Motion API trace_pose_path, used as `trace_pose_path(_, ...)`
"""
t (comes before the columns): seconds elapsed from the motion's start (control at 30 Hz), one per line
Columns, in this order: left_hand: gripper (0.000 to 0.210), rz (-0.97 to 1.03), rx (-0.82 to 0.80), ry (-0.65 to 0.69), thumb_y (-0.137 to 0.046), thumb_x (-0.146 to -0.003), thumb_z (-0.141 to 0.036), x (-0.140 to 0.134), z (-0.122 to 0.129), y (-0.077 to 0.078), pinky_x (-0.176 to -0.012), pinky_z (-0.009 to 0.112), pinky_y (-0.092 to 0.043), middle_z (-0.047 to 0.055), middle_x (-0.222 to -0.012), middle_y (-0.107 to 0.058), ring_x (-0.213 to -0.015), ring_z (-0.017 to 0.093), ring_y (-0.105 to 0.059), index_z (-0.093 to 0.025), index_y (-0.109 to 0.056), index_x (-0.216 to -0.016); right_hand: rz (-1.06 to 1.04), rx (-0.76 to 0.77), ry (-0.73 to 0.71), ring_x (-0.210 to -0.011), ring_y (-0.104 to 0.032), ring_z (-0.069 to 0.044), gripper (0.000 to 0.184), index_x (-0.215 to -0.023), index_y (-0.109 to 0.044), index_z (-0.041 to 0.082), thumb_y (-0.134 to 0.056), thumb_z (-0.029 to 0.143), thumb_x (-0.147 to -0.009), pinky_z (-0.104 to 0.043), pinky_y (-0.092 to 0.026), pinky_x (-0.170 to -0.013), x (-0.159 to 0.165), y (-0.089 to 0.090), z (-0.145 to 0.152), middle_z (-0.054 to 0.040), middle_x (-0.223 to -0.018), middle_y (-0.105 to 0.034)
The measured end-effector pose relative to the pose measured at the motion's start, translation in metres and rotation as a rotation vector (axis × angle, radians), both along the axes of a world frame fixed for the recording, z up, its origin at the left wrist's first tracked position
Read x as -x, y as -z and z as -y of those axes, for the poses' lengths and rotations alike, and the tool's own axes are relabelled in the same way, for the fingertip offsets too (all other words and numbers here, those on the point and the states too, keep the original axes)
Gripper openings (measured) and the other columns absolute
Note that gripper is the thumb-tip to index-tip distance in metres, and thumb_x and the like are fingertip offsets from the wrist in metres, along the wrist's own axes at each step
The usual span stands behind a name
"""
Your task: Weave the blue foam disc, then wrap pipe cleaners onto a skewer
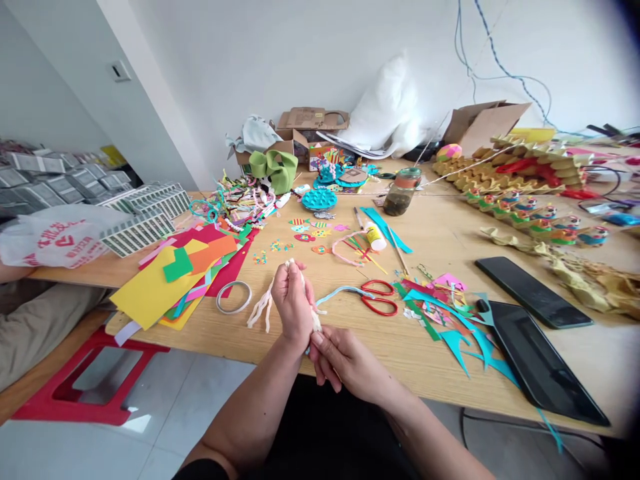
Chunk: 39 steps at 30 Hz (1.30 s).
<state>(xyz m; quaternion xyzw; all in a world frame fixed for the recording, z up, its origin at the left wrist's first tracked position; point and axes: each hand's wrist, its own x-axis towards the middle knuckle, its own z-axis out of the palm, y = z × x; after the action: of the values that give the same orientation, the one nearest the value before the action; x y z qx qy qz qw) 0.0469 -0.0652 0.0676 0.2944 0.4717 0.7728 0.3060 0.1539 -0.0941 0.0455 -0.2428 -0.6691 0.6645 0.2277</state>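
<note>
My left hand is closed around a bundle of soft, thick yarn over the table's front edge. Loose white and pale pink ends hang out to its left. Below and to the right, my right hand pinches the lower, white part of the same yarn between thumb and fingers. A light blue strand runs from the hands toward red-handled scissors. Left of my hands lies a roll of tape. My fingers hide much of the bundle.
Coloured paper sheets are stacked at left, above a red stool. Paper scraps and two dark devices, a phone and a tablet, lie at right. A glue bottle and glass jar are further back.
</note>
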Motion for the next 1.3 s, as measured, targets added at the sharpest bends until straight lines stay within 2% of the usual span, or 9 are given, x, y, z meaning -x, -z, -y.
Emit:
trace_pose_path(0.3,0.027,0.016,-0.006,-0.055,-0.050,-0.084,-0.046,0.013,-0.008,0.000,-0.029,0.014,-0.018,-0.011,-0.041,-0.030,-0.029,0.002,-0.023,-0.019,-0.051,-0.077,0.102,-0.069,-0.008,-0.049,-0.055,-0.011,0.040,-0.083,-0.051,0.017,-0.025,0.045,-0.096,-0.022,-0.045,-0.057,-0.008,-0.001,0.006,0.0058,-0.044,-0.047)
trace_pose_path(0.4,0.026,0.043,-0.040,-0.077,-0.053,-0.083,-0.045,0.028,-0.013,0.000,-0.029,0.015,-0.017,-0.011,-0.041,-0.030,-0.028,0.002,-0.022,-0.020,-0.052,-0.075,0.314,-0.349,-0.002,-0.060,-0.059,-0.013,0.033,-0.089,-0.058,0.016,-0.030,0.032,-0.096,-0.024,-0.044,-0.062,-0.034,-0.008,-0.018,-0.0017,-0.065,-0.063)
trace_pose_path(0.5,0.026,0.035,-0.061,-0.070,-0.054,-0.082,-0.044,0.035,-0.014,0.001,-0.028,0.015,-0.018,-0.011,-0.039,-0.030,-0.027,0.002,-0.021,-0.020,-0.052,-0.075,0.671,-0.881,0.290,-0.082,-0.057,-0.020,0.021,-0.087,-0.061,0.015,-0.041,0.020,-0.091,-0.031,-0.040,-0.075,-0.065,-0.011,-0.059,-0.0098,-0.084,-0.065)
trace_pose_path(0.53,0.026,0.038,-0.059,-0.065,-0.054,-0.082,-0.044,0.036,-0.014,0.001,-0.028,0.015,-0.018,-0.011,-0.039,-0.030,-0.027,0.002,-0.022,-0.019,-0.052,-0.075,0.779,-0.999,0.313,-0.088,-0.056,-0.022,0.020,-0.089,-0.061,0.014,-0.042,0.017,-0.090,-0.033,-0.038,-0.078,-0.073,-0.009,-0.073,-0.0116,-0.087,-0.064)
trace_pose_path(0.63,0.026,0.057,-0.029,-0.061,-0.055,-0.081,-0.044,0.033,-0.013,0.004,-0.028,0.014,-0.018,-0.011,-0.039,-0.030,-0.027,0.002,-0.021,-0.019,-0.052,-0.075,0.999,-1.170,0.203,-0.090,-0.053,-0.024,0.018,-0.092,-0.062,0.013,-0.045,0.008,-0.084,-0.033,-0.036,-0.076,-0.085,0.002,-0.100,-0.0123,-0.088,-0.062)
trace_pose_path(0.77,0.026,0.038,-0.008,-0.071,-0.053,-0.082,-0.044,0.033,-0.014,0.006,-0.027,0.014,-0.018,-0.011,-0.039,-0.030,-0.027,0.003,-0.021,-0.019,-0.052,-0.074,1.133,-1.303,0.071,-0.089,-0.051,-0.025,0.023,-0.090,-0.061,0.013,-0.046,0.001,-0.079,-0.033,-0.034,-0.074,-0.083,0.015,-0.107,-0.0112,-0.088,-0.060)
trace_pose_path(0.9,0.026,-0.007,0.003,-0.093,-0.052,-0.083,-0.043,0.037,-0.015,0.006,-0.028,0.014,-0.019,-0.011,-0.039,-0.031,-0.028,0.003,-0.022,-0.018,-0.053,-0.075,1.200,-1.468,0.028,-0.086,-0.050,-0.027,0.019,-0.087,-0.062,0.011,-0.046,0.003,-0.079,-0.035,-0.034,-0.073,-0.078,0.004,-0.099,-0.0140,-0.086,-0.058)
trace_pose_path(1.13,0.028,-0.058,0.018,-0.111,-0.052,-0.083,-0.043,0.035,-0.018,0.010,-0.031,0.014,-0.020,-0.010,-0.043,-0.032,-0.031,0.003,-0.024,-0.017,-0.053,-0.073,1.403,-1.470,0.204,-0.078,-0.052,-0.028,0.023,-0.087,-0.060,0.009,-0.038,0.002,-0.082,-0.034,-0.034,-0.062,-0.069,-0.036,-0.083,-0.0174,-0.082,-0.060)
trace_pose_path(1.3,0.029,-0.237,0.032,-0.198,-0.048,-0.085,-0.044,0.037,-0.019,0.013,-0.036,0.016,-0.025,-0.008,-0.047,-0.036,-0.037,0.005,-0.031,-0.018,-0.056,-0.074,1.467,-1.378,0.315,-0.075,-0.055,-0.028,0.017,-0.084,-0.057,0.009,-0.043,0.002,-0.079,-0.032,-0.032,-0.056,-0.082,-0.045,-0.078,-0.0160,-0.074,-0.060)
